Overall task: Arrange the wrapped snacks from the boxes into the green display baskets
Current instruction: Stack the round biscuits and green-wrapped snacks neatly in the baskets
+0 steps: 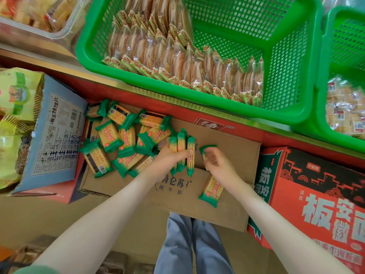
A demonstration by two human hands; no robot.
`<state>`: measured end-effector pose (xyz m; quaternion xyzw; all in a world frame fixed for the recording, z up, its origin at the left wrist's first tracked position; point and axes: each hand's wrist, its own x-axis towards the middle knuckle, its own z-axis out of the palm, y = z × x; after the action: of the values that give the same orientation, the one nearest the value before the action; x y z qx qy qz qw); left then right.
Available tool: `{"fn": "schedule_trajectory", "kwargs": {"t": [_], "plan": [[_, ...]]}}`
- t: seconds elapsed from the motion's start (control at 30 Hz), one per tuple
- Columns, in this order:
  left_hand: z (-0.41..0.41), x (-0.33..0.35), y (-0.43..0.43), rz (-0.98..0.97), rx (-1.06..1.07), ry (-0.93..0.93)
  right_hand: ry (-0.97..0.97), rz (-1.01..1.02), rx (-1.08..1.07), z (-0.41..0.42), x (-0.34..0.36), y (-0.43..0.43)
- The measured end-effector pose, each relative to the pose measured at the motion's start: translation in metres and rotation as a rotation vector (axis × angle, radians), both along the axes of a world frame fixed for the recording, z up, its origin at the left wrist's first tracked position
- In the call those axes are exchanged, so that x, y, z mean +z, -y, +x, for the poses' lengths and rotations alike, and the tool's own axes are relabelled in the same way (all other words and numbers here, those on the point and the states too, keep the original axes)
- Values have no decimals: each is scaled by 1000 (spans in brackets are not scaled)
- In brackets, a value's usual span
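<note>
Step in hand (judged): gathering cracker packs into a bunch for transfer to a basket. Left hand (pixel 167 158) grips a bunch of 3 packs (pixel 181 153), set side by side and upright, with its fingers curled round their lower halves. Right hand (pixel 219 165) pinches the green end of a 4th pack (pixel 207 150) between thumb and fingertips, just beside the bunch; contact between the 2 cannot be told. Both forearms reach forward and down, and the hands sit near each other over the cardboard box (pixel 227 139). A pile of packs (pixel 122 141) lies in the open box to the left of the hands. 1 loose pack (pixel 211 191) lies on the flap by the right wrist. The green basket (pixel 286 80) sits on the shelf above, its left part lined with rows of rice crackers (pixel 177 62) and its right part bare mesh. A second basket (pixel 324 86) stands at the right. Method note: lay the 4th pack flush against the bunch, same way up and ends level. Ease the left fingers only enough to admit it and squeeze lightly, since the crackers probably snap. Collect the loose pack before lifting to the bare mesh
</note>
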<state>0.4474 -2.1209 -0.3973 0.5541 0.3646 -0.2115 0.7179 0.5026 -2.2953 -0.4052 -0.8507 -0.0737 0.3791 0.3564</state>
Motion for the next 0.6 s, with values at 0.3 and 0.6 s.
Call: {"fn": "schedule_trajectory", "kwargs": {"t": [0.3,0.6], "plan": [[-6,16,12,112,-134,2,-3,-570,56,-34,-3,26],[-24,44,44,255,-219,-16,-158,63,-372,-46,27,48]]}}
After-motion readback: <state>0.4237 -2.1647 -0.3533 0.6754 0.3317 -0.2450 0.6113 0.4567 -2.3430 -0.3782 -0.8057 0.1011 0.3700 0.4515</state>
